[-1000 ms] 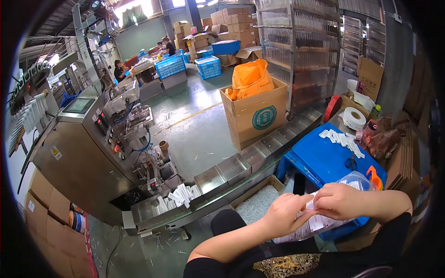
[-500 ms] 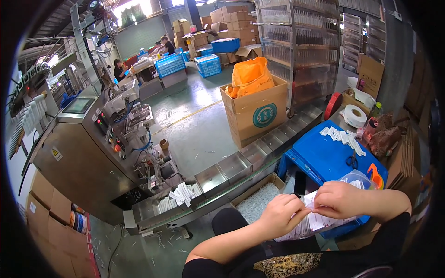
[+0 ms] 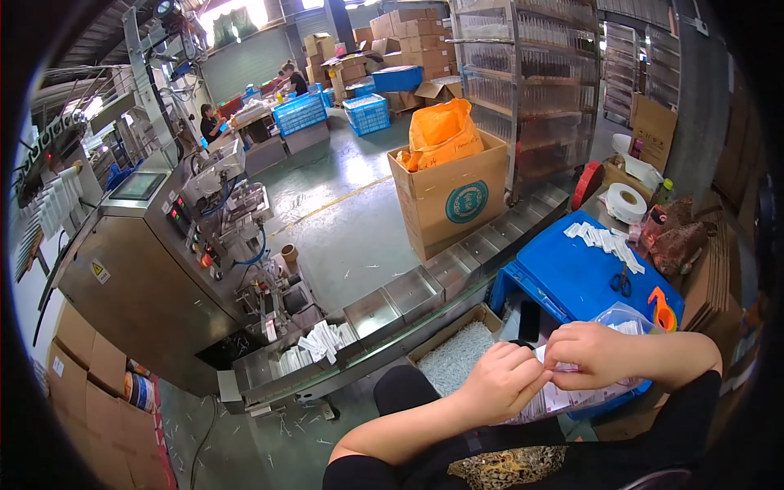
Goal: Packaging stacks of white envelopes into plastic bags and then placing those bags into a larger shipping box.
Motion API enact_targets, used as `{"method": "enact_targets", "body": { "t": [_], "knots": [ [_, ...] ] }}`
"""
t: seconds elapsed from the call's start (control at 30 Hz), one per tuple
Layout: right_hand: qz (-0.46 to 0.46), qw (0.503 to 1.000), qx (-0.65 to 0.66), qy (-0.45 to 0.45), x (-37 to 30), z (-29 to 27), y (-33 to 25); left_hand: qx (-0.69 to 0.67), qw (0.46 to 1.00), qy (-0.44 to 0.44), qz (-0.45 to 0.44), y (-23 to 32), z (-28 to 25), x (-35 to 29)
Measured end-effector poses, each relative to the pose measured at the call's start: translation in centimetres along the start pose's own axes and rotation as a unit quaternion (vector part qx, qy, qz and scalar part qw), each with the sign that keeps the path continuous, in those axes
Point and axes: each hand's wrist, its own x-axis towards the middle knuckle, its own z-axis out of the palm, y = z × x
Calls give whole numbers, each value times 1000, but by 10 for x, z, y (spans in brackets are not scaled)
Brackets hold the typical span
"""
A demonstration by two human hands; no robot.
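Observation:
My left hand (image 3: 505, 380) and my right hand (image 3: 585, 353) meet over my lap, fingertips pinched together and touching. Whatever sits between the fingertips is too small and covered to make out. Just under them lies a packed row of flat white printed packets (image 3: 555, 398), partly hidden by my hands. More white packets rest in a clear plastic container (image 3: 618, 314) beyond my right hand. Left of my hands stands a cardboard box of small clear pieces (image 3: 454, 359).
A blue crate lid (image 3: 563, 269) holds white strips (image 3: 602, 239), black scissors (image 3: 621, 282) and an orange tape dispenser (image 3: 662, 312). A metal conveyor (image 3: 415, 291) crosses ahead, carrying white packets (image 3: 327, 341) at its left end. A steel machine (image 3: 147, 286) stands left; a large carton (image 3: 449, 196) stands beyond.
Both hands have shifted slightly and drawn closer together, the fingertips now covering the pale piece that showed between them. The surroundings look the same.

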Motion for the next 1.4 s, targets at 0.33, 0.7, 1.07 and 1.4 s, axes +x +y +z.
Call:
{"method": "enact_targets", "body": {
  "t": [0.33, 0.7, 1.07, 1.4],
  "knots": [
    [15, 995, -75, -58, -13, 0, 4, 39, 999, -5, 32, -8, -4, -15],
    [-31, 960, -279, 8, -23, 7, 11, 194, 943, -267, -51, 9, -15, 26],
    [73, 992, -88, -47, -19, 9, 26, 145, 964, -219, -43, -16, 18, -2],
    [100, 970, -218, -33, -51, -7, 34, 155, 966, -204, -21, -31, -4, -13]
  ]
}}
